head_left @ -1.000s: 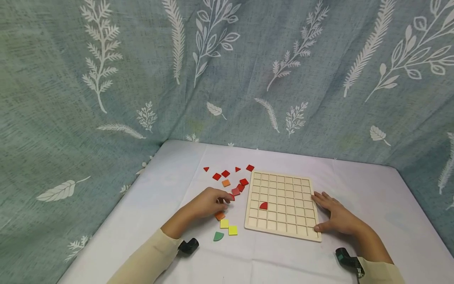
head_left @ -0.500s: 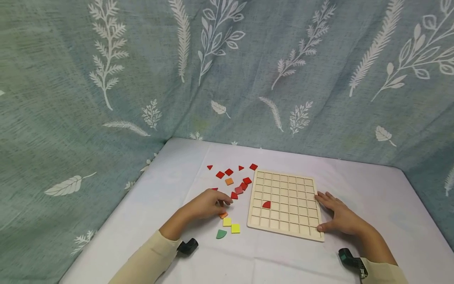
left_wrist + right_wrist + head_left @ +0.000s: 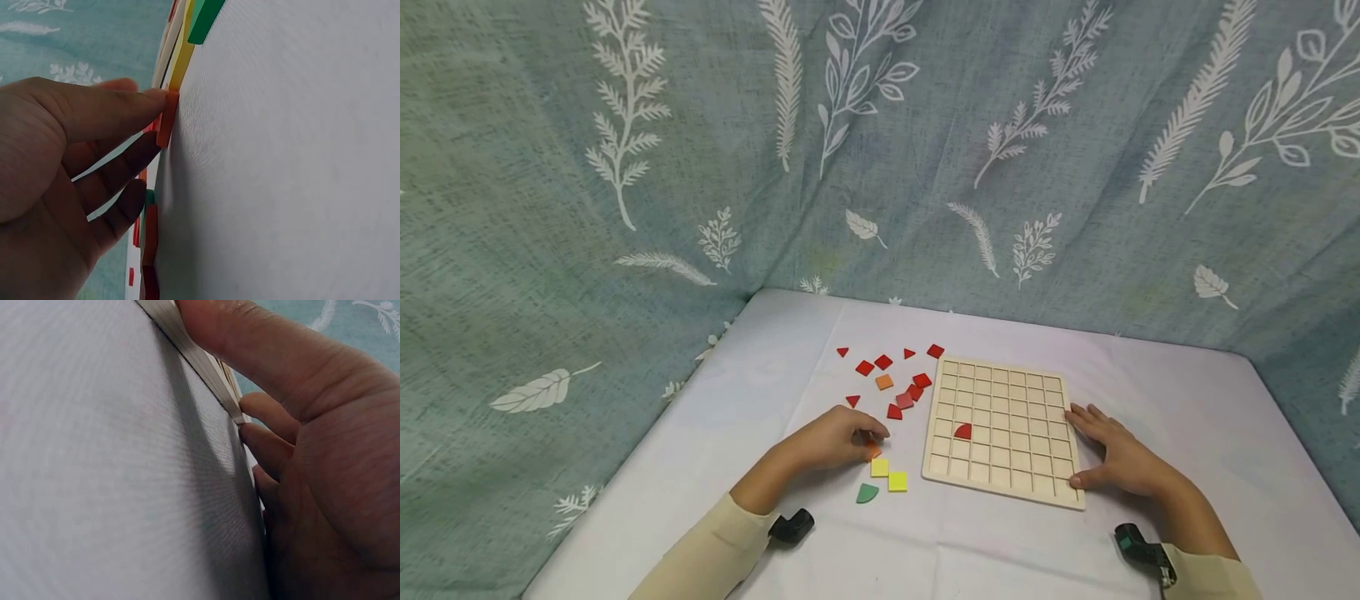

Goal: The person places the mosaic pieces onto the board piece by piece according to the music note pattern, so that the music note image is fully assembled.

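My left hand (image 3: 835, 437) is over the loose tiles, its thumb and fingertips pinching an orange tile (image 3: 166, 120) low at the table surface. In the head view the fingers partly cover that orange tile (image 3: 872, 451). Just nearer lie two yellow square tiles (image 3: 897, 482) and a green quarter-circle tile (image 3: 867, 493). A wooden grid board (image 3: 1000, 496) lies to the right, with a red quarter-circle tile (image 3: 963, 431) in one of its cells. My right hand (image 3: 1116, 454) rests along the board's right edge, thumb near the front corner and fingers spread farther back.
Beyond the left hand several red tiles (image 3: 865, 367) are scattered, among them small triangles (image 3: 853, 401), with another orange tile (image 3: 884, 382). A white cloth (image 3: 1000, 558) covers the table. A patterned curtain (image 3: 880, 167) stands behind it.
My left hand has drawn slightly nearer, from beside a red tile to the orange tile, which its fingers now pinch. A red triangle beyond the hand is uncovered. The right hand stays at the board.
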The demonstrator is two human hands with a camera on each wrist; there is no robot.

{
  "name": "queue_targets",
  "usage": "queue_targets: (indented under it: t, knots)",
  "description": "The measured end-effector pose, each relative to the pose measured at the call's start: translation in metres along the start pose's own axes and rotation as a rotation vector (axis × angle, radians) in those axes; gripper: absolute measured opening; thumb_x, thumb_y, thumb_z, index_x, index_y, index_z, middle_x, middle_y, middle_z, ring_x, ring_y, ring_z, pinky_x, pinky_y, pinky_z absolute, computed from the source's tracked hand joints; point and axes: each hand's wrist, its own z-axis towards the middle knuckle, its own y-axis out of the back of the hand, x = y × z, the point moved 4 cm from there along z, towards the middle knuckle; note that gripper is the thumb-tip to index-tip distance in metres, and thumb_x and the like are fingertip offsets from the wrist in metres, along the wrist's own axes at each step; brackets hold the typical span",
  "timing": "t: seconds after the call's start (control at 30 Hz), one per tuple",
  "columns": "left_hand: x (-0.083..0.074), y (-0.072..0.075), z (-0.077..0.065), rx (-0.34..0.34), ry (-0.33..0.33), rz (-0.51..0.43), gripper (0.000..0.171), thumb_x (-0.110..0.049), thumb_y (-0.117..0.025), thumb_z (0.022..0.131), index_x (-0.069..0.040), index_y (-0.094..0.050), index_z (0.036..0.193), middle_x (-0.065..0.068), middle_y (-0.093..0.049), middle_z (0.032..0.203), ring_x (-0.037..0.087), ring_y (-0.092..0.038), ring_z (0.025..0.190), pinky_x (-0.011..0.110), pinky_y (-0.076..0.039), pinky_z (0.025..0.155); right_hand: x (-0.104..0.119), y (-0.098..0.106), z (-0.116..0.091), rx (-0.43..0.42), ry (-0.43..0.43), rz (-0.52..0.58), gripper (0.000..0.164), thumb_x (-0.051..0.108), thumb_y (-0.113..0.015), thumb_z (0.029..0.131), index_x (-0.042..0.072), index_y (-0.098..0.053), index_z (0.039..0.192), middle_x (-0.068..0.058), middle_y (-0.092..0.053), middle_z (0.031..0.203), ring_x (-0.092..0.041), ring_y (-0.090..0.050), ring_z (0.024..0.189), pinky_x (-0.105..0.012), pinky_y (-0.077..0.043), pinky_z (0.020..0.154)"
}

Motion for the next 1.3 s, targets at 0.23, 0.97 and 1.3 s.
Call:
queue_targets:
  t: [0.23, 0.97, 1.3]
  knots:
    - [0.003, 0.001, -0.003, 0.035, -0.007, 0.017, 0.036, -0.011, -0.079, 0.082, -0.020, -0.072, 0.116, -0.016, -0.066, 0.105, 0.002, -0.059, 0.095, 0.028, -0.049, 0.088, 0.000, 0.000, 0.000, 0.004, -0.015, 0.002, 0.116, 0.054, -0.085, 0.061, 0.001, -0.033, 0.150, -0.021, -0.022, 0.156, -0.048, -0.007, 0.142, -0.071, -0.009, 0.102]
    - [0.009, 0.010, -0.005, 0.059, -0.041, 0.035, 0.041, -0.014, -0.081, 0.080, -0.017, -0.069, 0.120, -0.014, -0.064, 0.099, 0.009, -0.057, 0.091, 0.028, -0.048, 0.085, 0.001, 0.001, 0.000, -0.004, -0.011, -0.003, 0.115, 0.054, -0.084, 0.062, 0.001, -0.033, 0.149, -0.021, -0.022, 0.156, -0.046, -0.007, 0.142, -0.069, -0.009, 0.104]
    - [0.007, 0.011, -0.005, 0.001, -0.046, 0.059, 0.035, -0.014, -0.079, 0.082, -0.015, -0.071, 0.116, -0.012, -0.066, 0.102, 0.008, -0.058, 0.092, 0.028, -0.050, 0.085, 0.001, 0.001, -0.001, -0.001, -0.008, -0.002, 0.114, 0.053, -0.085, 0.062, 0.000, -0.033, 0.149, -0.022, -0.022, 0.156, -0.048, -0.007, 0.142, -0.070, -0.009, 0.103]
